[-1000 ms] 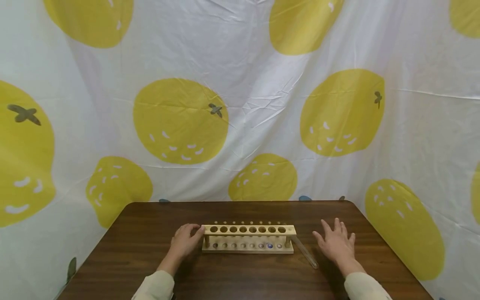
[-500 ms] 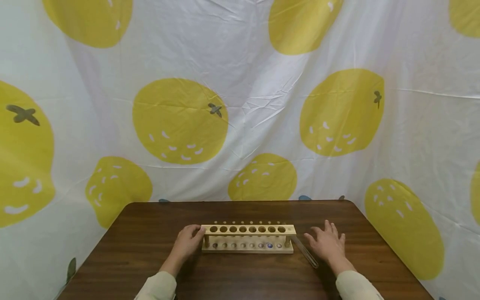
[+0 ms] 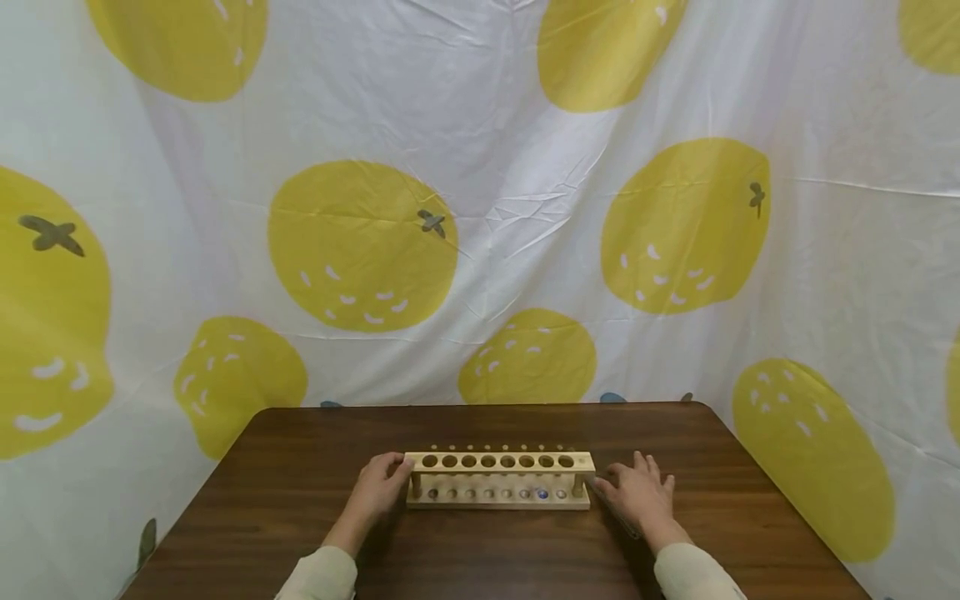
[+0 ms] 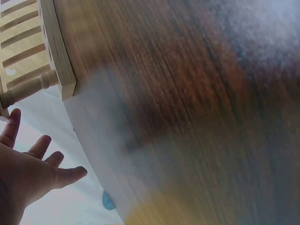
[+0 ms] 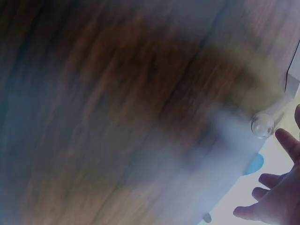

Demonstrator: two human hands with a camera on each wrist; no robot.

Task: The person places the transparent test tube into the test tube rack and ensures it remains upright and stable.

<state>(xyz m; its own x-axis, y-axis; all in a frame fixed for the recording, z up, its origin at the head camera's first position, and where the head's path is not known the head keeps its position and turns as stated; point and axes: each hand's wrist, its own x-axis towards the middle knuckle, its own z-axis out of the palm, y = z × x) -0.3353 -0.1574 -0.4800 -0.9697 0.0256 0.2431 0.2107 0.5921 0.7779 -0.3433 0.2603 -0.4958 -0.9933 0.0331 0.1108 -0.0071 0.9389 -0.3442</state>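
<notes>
A pale wooden test tube rack [image 3: 498, 503], its top board pierced by a row of round holes, stands mid-table in the head view. My left hand [image 3: 377, 486] is at its left end, a fingertip right at the top board's corner. In the left wrist view that hand's other fingers [image 4: 70, 175] are spread and hold nothing. Beside the rack's right end is my right hand [image 3: 640, 496], reaching over a clear glass test tube [image 3: 630, 529] that it mostly hides. The right wrist view shows the tube's rounded end [image 5: 262, 125] close by a fingertip, with the remaining fingers [image 5: 269, 180] extended.
Dark wood-grain tabletop [image 3: 480, 558] surrounds the rack. Short pegs [image 3: 487, 448] line the rack's back, and one dimple in its base shows a blue spot [image 3: 542, 494]. A white cloth [image 3: 517, 208] printed with yellow lemons hangs behind the table.
My right hand has moved left, from beside the test tube to over it by the rack's right end. The left hand stays at the rack's left end.
</notes>
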